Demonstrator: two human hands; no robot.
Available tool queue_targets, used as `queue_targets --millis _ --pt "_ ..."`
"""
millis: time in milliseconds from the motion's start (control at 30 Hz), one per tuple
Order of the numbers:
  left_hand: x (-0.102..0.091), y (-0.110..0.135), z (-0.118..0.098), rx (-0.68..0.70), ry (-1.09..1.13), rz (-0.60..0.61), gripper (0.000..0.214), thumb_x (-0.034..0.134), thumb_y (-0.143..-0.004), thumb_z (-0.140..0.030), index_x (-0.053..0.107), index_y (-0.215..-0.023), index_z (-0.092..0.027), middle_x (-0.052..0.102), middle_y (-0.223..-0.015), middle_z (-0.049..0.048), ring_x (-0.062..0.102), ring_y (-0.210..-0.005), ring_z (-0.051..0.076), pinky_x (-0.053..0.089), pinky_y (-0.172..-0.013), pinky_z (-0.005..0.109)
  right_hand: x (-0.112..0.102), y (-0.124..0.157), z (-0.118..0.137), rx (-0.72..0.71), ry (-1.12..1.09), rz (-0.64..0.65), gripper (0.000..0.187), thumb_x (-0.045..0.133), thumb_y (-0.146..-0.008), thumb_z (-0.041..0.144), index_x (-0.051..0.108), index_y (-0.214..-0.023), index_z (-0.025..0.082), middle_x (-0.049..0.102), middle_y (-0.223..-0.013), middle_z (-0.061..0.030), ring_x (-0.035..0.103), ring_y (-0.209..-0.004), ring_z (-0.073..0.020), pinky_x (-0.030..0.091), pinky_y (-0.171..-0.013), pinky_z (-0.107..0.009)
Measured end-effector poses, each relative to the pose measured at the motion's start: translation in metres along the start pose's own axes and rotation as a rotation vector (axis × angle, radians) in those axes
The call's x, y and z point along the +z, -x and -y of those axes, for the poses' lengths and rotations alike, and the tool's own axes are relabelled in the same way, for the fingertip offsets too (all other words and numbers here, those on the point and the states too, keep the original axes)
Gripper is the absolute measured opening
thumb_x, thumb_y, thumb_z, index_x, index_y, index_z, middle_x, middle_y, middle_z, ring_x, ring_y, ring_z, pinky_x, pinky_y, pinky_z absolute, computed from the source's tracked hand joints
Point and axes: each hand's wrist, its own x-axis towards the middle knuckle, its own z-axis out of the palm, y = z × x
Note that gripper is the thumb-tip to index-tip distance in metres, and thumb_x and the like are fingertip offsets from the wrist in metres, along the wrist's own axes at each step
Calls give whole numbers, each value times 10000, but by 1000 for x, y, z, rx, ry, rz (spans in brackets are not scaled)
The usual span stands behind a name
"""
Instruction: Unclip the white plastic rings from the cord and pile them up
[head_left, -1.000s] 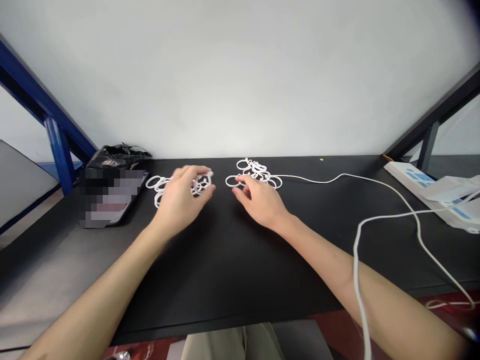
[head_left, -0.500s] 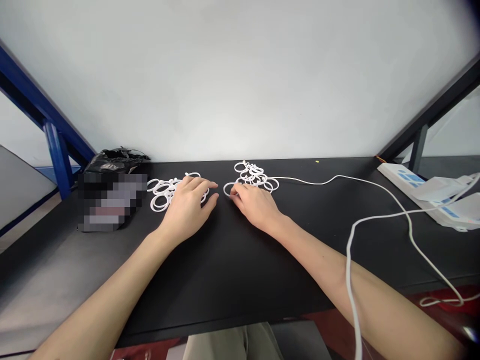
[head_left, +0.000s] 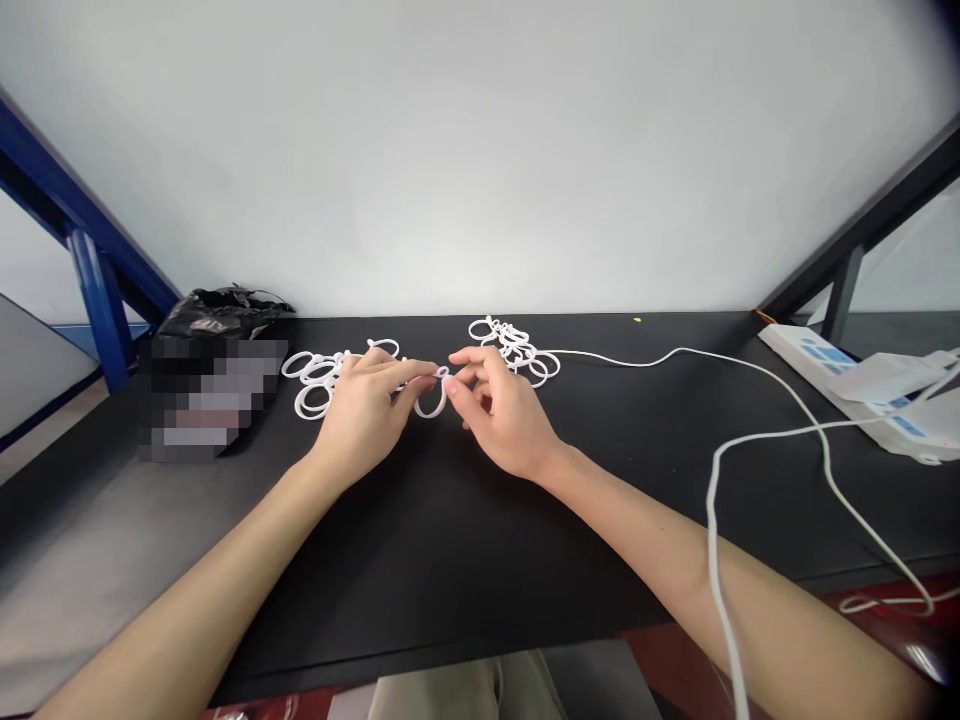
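Between the thumb and fingers of my left hand [head_left: 367, 400] is the small eyelet of a white curtain ring [head_left: 430, 412]; the ring's larger loop hangs below the fingertips. My right hand [head_left: 506, 410] is just to the right of it, thumb and index finger apart, the thumb tip close to the ring. Whether that thumb touches it I cannot tell. Several similar rings lie in a left pile [head_left: 313, 402], partly covered by my left hand. Another tangled right pile [head_left: 517, 350] of white rings lies behind my right hand.
A black plastic bag [head_left: 225, 315] lies at the left, its front blurred out. A white power strip [head_left: 847, 375] is at the right, with a white cable [head_left: 750, 437] looping over my right forearm. The black table [head_left: 465, 560] meets a pale wall [head_left: 480, 180].
My right hand has raised its fingers and spread them from the ring it was touching. A ring has come leftward and now sits in my left hand's fingers, which have closed.
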Motion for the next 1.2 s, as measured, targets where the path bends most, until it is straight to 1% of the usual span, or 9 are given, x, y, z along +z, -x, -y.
queue_targets --millis 100,200,267,333,500,700,767,1033,1200 --pt "1 1 -2 34 21 14 265 484 -957 -353 737 -975 -277 702 -814 17 584 -773 193 418 -822 372 -2 -1 -1 52 -72 25 217 475 -979 411 554 -1056 224 677 -895 13 621 -561 -83 497 -551 -232" --pt "-3 1 -9 18 84 52 257 477 -948 -322 697 -1067 -262 729 -901 18 608 -856 202 430 -873 385 -2 -2 -3 80 -116 23 219 505 -967 426 576 -939 220 668 -877 25 619 -544 -71 495 -550 -219" --pt "-8 1 -14 -9 175 85 284 450 -941 -289 652 -1134 -241 739 -1008 24 620 -949 212 437 -913 394 0 -2 -4 85 -120 7 205 529 -958 413 582 -921 219 667 -861 32 615 -537 -68 494 -558 -219" --pt "-13 1 -18 -31 267 114 283 447 -936 -299 632 -1138 -227 731 -1081 31 629 -1006 218 443 -939 394 1 -2 -5 87 -118 -5 185 536 -956 395 591 -923 221 669 -853 35 611 -532 -67 495 -561 -221" --pt "-17 0 -21 -86 432 182 245 531 -919 -407 645 -1056 -239 741 -1015 27 676 -951 214 501 -847 328 0 -2 -4 124 -137 -26 177 565 -937 392 613 -918 223 695 -867 25 628 -542 -78 508 -573 -231" --pt "-15 -4 -19 -291 645 269 245 609 -879 -444 665 -942 -214 743 -899 23 689 -805 185 527 -777 306 1 -4 -9 252 -298 -29 268 674 -857 455 628 -856 191 708 -841 1 648 -540 -94 524 -570 -237" --pt "-15 -4 -18 -319 662 280 239 621 -870 -434 669 -933 -208 741 -888 24 688 -789 180 533 -779 308 1 -4 -10 273 -337 -11 272 690 -845 451 639 -870 185 707 -834 -2 644 -536 -92 527 -565 -235" --pt "-12 -2 -15 -359 700 271 231 649 -847 -417 639 -939 -205 744 -905 30 708 -826 193 554 -807 330 0 -3 -13 292 -422 69 245 669 -871 384 662 -1016 187 713 -932 -22 648 -579 -76 578 -606 -240" --pt "-10 -2 -14 -393 736 327 220 651 -843 -401 650 -949 -208 762 -970 42 722 -905 214 556 -855 343 3 -6 -16 298 -383 73 193 665 -867 361 646 -954 190 678 -865 1 641 -588 -79 568 -564 -219"
